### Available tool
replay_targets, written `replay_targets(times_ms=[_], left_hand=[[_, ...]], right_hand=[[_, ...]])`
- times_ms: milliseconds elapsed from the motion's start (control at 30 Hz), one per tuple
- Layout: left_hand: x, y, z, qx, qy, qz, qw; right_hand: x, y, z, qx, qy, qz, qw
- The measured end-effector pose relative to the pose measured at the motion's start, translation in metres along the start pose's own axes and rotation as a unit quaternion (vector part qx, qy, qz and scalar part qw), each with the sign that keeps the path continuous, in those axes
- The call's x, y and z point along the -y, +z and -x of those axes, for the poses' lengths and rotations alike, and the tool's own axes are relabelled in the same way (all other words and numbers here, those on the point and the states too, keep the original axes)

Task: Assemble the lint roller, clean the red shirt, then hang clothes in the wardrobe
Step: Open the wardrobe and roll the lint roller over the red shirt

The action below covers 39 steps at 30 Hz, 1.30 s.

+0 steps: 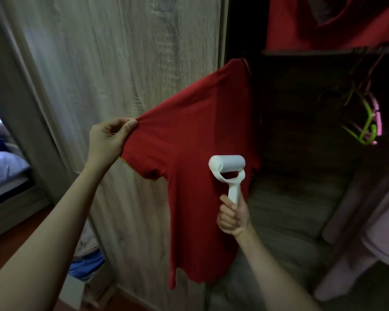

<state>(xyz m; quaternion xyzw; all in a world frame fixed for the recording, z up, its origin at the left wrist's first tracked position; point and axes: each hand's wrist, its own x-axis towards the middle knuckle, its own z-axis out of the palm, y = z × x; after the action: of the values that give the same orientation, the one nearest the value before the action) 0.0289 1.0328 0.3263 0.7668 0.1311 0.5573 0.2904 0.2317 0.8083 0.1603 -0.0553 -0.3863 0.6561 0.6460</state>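
Note:
The red shirt (195,140) hangs at the edge of the wardrobe opening, its collar high up by the door edge. My left hand (109,138) pinches the end of the shirt's left sleeve and holds it stretched out sideways. My right hand (233,217) grips the handle of the white lint roller (228,169), thumb up along the handle. The roller's drum rests against the shirt's chest, below the stretched sleeve.
A pale wooden wardrobe door (112,63) stands behind the sleeve. Inside the dark wardrobe hang green and pink hangers (366,122), a pink garment (373,232) at the right and a red item (323,21) on the top shelf. A bed (0,167) shows at far left.

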Motion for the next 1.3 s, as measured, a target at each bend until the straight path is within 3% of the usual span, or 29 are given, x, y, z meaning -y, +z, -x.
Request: replay_targets(times_ms=[67,233,500,767,967,1133,1300], left_hand=[[-0.006,-0.001,0.003,0.0,0.0,-0.002,1.0],[-0.014,-0.004,0.006,0.008,0.003,0.015,1.0],[-0.019,-0.013,0.011,0.005,0.024,-0.001,1.0],[-0.015,-0.006,0.015,-0.006,0.021,0.011,1.0],[-0.012,-0.006,0.018,-0.004,0.016,0.011,1.0],[-0.01,-0.004,0.017,-0.011,0.018,0.006,1.0],[-0.006,-0.003,0.011,-0.004,0.016,0.004,1.0]], right_hand=[[0.0,0.019,-0.01,0.012,0.004,0.013,1.0],[0.039,0.087,-0.073,-0.106,-0.034,0.192,0.975],[-0.037,0.04,-0.018,-0.279,-0.026,0.224,0.933],[0.001,0.085,-0.088,-0.245,-0.093,0.238,0.935],[-0.048,0.044,-0.04,-0.308,-0.019,0.238,0.921],[-0.019,0.084,-0.089,-0.273,-0.016,0.258,0.927],[-0.039,0.055,-0.068,-0.285,0.009,0.263,0.922]])
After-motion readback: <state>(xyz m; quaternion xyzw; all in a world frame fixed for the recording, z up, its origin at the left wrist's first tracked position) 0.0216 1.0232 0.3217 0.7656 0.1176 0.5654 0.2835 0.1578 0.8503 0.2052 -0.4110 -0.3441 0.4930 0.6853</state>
